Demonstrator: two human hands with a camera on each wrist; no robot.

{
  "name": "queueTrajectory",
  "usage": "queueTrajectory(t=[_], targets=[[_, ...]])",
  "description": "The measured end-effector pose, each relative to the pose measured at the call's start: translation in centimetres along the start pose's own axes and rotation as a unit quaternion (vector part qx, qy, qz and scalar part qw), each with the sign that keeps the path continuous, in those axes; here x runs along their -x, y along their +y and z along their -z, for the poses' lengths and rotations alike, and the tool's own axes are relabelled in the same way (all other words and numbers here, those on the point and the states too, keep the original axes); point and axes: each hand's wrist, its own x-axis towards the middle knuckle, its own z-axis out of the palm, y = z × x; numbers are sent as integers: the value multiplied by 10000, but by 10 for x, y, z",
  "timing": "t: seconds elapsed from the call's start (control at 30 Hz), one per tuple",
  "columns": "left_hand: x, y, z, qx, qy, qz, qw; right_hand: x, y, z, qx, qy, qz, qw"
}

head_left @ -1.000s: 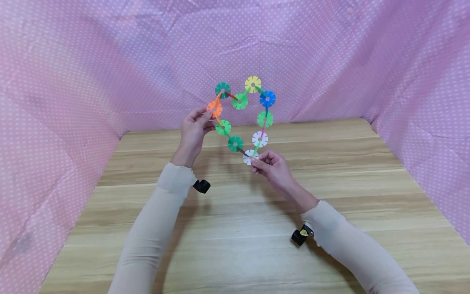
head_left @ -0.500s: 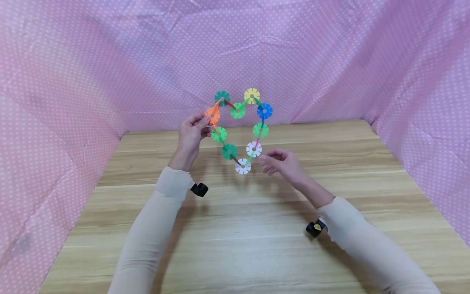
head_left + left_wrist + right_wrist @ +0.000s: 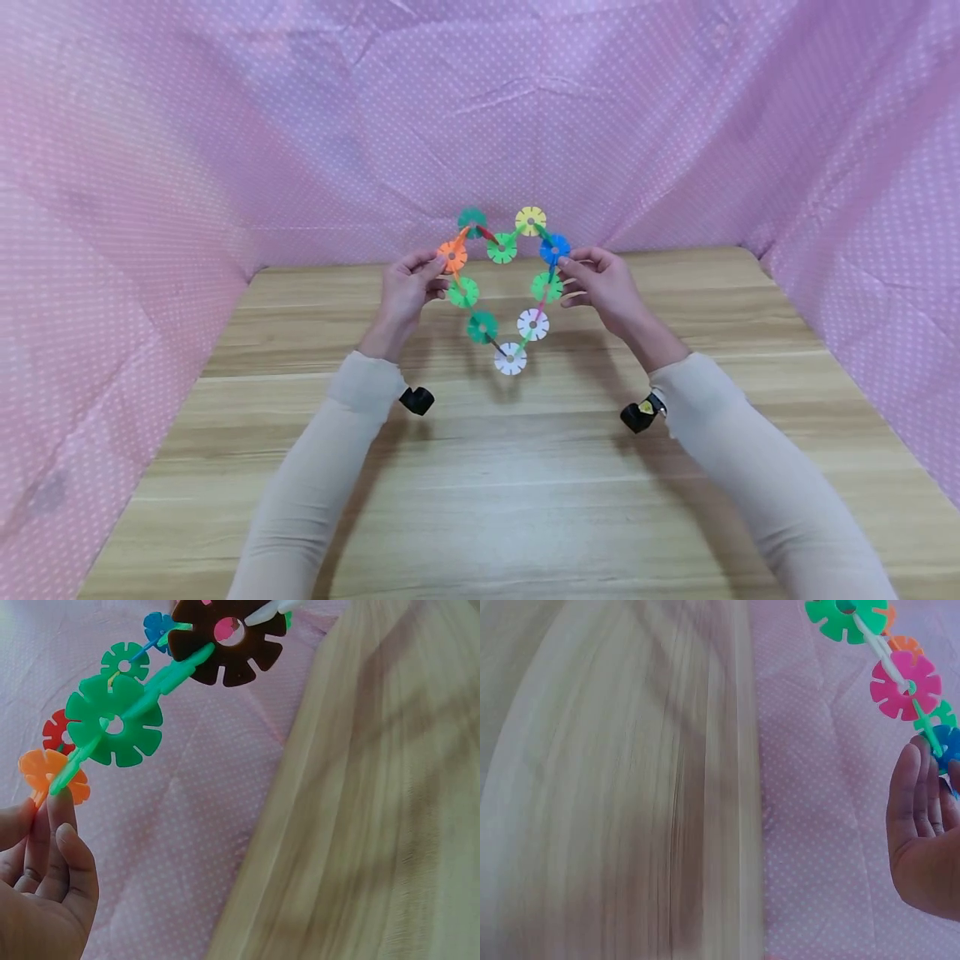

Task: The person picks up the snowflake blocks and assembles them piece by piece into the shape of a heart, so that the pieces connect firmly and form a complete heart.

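A heart-shaped ring of interlocking plastic snowflake discs hangs upright above the table, between both hands. My left hand (image 3: 411, 286) pinches the orange disc (image 3: 452, 257) on its left side. On the opposite side, my right hand (image 3: 604, 286) pinches the blue disc (image 3: 555, 250) between thumb and fingers. A yellow disc (image 3: 531, 221) and a dark green disc (image 3: 472, 222) form the two top lobes, with a light green disc (image 3: 502, 248) in the dip. At the bottom point is a white disc (image 3: 510, 359). The left wrist view shows a brown disc (image 3: 229, 637) edge-joined with green ones.
The wood-grain table (image 3: 480, 500) spreads beneath the arms. Pink polka-dot cloth (image 3: 480, 100) hangs behind it and along both sides. Each wrist carries a small black camera, the left one (image 3: 417, 401) and the right one (image 3: 637, 416).
My right hand has let go of the white bottom disc, moved up and right, and taken hold of the blue disc. The ring has come lower, still in my left hand.
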Motion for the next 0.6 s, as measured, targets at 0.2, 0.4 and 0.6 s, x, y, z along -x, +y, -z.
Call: queueTrajectory(t=[0.2,0.4,0.6], targets=[[1,-7,-2,-139,19,153,9998,-4,3,4,40,147,-129,9998],[-1,-12,-2,-215,-31,308,9993,-7,7,10,78,154,-242,9996],[-2,-16,-4,-210,-51,547,9983,-8,10,14,113,165,-331,9993]])
